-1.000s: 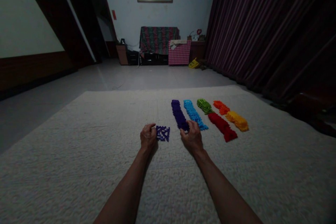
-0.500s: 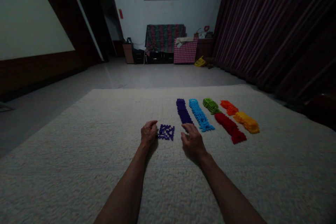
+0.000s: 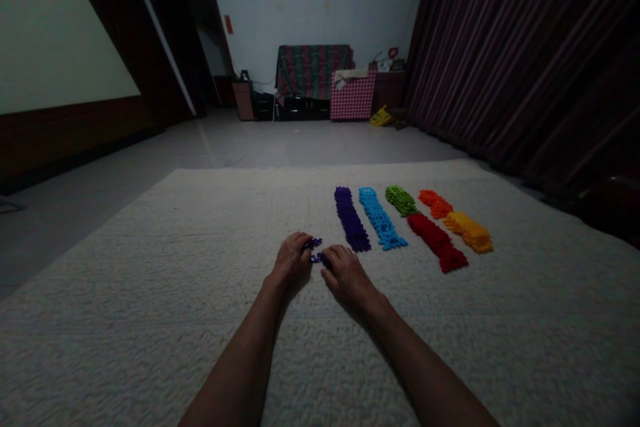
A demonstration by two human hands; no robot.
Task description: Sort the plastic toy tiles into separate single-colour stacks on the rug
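Note:
A purple square interlocking tile (image 3: 315, 257) with notched edges lies in front of me, mostly hidden under my fingers. My left hand (image 3: 295, 257) grips its left side with bent fingers. From the right, my right hand (image 3: 346, 272) has its fingers closed on the opposite side. Just beyond my right hand, a row of overlapping purple tiles (image 3: 352, 220) runs away from me. Beside it lies a similar row of light blue tiles (image 3: 381, 219).
Farther right are piles of green tiles (image 3: 400, 201), red tiles (image 3: 437, 243), orange tiles (image 3: 435, 203) and yellow tiles (image 3: 469, 231). Everything rests on a cream quilted cover (image 3: 150, 293). A dark curtain (image 3: 480, 47) hangs at the right.
My right hand has moved left from beside the purple row onto the single tile. My left hand has shifted slightly right, over the tile's left side.

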